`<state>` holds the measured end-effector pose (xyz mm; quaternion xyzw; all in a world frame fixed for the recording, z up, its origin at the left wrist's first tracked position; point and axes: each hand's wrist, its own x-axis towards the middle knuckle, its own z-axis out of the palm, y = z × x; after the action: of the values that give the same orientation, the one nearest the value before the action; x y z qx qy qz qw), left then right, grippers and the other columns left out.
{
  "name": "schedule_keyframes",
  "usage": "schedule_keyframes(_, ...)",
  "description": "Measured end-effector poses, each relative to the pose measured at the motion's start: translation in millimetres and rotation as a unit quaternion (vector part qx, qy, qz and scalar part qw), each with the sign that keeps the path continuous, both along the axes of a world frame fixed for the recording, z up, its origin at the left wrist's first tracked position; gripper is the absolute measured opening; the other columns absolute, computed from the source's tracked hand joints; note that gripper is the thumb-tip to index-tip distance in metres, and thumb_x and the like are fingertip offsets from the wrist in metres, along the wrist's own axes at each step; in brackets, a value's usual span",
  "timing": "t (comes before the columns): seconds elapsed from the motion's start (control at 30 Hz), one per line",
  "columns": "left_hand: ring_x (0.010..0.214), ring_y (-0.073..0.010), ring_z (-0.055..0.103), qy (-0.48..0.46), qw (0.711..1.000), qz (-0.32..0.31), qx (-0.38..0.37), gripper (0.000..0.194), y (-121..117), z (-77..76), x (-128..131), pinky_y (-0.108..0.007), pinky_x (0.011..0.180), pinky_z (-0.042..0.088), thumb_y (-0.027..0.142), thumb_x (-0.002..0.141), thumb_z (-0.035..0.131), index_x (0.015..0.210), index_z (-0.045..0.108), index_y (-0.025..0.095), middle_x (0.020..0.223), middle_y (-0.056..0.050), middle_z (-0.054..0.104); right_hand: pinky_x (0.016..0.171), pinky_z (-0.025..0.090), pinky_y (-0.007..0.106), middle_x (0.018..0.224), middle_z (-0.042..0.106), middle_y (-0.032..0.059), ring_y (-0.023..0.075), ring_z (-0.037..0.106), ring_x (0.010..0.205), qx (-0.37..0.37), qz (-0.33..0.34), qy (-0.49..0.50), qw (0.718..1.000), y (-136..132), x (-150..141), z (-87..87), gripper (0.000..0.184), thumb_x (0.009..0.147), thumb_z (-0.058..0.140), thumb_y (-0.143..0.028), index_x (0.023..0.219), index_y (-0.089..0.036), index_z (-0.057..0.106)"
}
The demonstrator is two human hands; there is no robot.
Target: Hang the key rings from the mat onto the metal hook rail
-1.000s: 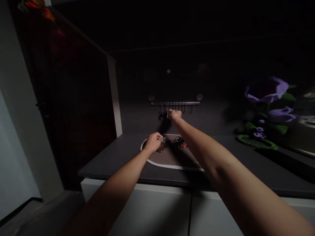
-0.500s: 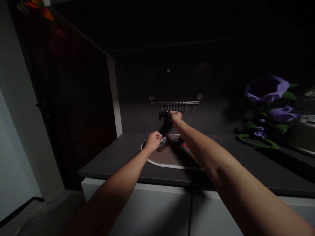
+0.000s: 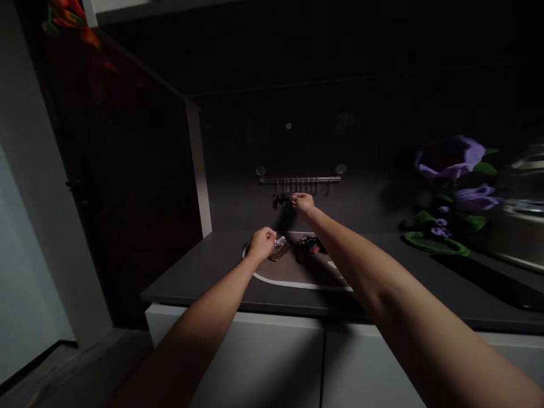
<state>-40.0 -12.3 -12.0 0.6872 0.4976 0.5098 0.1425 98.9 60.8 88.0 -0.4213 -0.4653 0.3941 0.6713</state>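
Note:
My right hand [image 3: 302, 204] is raised to a clear rail [image 3: 300, 180] on the dark back wall, its fingertips pinched together just below the hooks. Beside those fingertips hangs a small dark bunch that looks like keys [image 3: 281, 199]. Whatever the pinch holds is too small and dim to make out. Low over the mat [image 3: 293, 277], my left hand [image 3: 261, 243] is closed, thumb against fingers. Right at its fingertips lies a silver and brown keychain [image 3: 279, 249]; whether the hand grips it cannot be told. A black and red bunch [image 3: 312, 245] lies farther right on the mat.
The dark counter [image 3: 191, 277] sits over white cabinet doors [image 3: 276, 351]. To the right stand purple felt flowers [image 3: 450, 158] with a green ring base [image 3: 436, 243] and a large shiny vessel [image 3: 518, 226]. A dark door [image 3: 140, 209] is at left, and a shelf overhangs above.
The view has shifted slightly, bringing more of the vessel at right into sight. My right fingertips show a little apart from the hanging bunch's ring. My left hand stays by the keychain.

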Motion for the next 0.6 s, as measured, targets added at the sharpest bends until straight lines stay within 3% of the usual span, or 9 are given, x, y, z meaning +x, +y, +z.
schedule_keyframes(0.37,0.061,-0.0095,0.053,0.008,1.0,-0.005,0.001,0.015,-3.9,1.5,-2.3,-0.019,0.059,0.037,0.018,0.077,0.046,0.073,0.06,0.013,0.065,0.0,0.059,0.046,0.036,0.015,0.055,0.05,-0.0045,0.0025,0.044,0.044,0.001,0.048,-0.008,0.999,-37.4,5.4,8.5,0.008,0.074,0.052,-0.005,0.073,-0.013,0.055)
schedule_keyframes(0.6,0.076,-0.0125,0.054,0.143,0.989,0.01,0.036,0.016,-4.3,0.7,-3.4,-0.023,0.072,0.04,0.018,0.076,0.051,0.079,0.066,0.015,0.081,-0.004,0.062,0.049,0.037,0.015,0.059,0.055,-0.0027,0.0031,0.046,0.048,-0.015,0.093,-0.017,0.995,-68.0,7.6,-21.9,0.009,0.073,0.054,-0.005,0.076,-0.013,0.057)
